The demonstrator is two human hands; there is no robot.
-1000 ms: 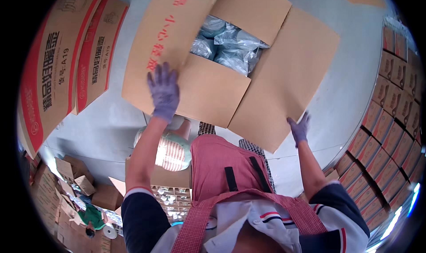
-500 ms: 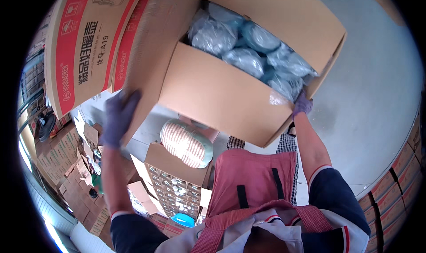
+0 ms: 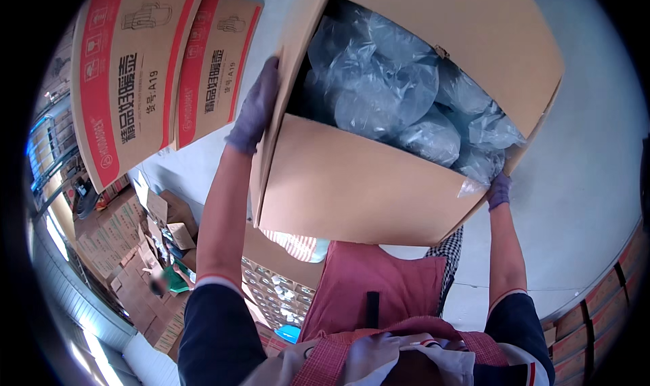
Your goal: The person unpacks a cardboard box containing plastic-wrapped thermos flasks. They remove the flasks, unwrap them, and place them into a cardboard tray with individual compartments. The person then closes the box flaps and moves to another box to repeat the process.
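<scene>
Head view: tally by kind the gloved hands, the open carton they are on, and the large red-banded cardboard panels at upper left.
Left hand and right hand, both purple-gloved: 2
Open carton: 1
Red-banded panels: 2
Total: 5

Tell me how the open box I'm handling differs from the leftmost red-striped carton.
The open box shows bagged items inside; the striped carton presents a printed side.
The open box's near flap is plain brown; the striped carton has red bands.
Your left hand and right hand touch the open box; neither touches the striped carton.
Both are brown cardboard.
</scene>
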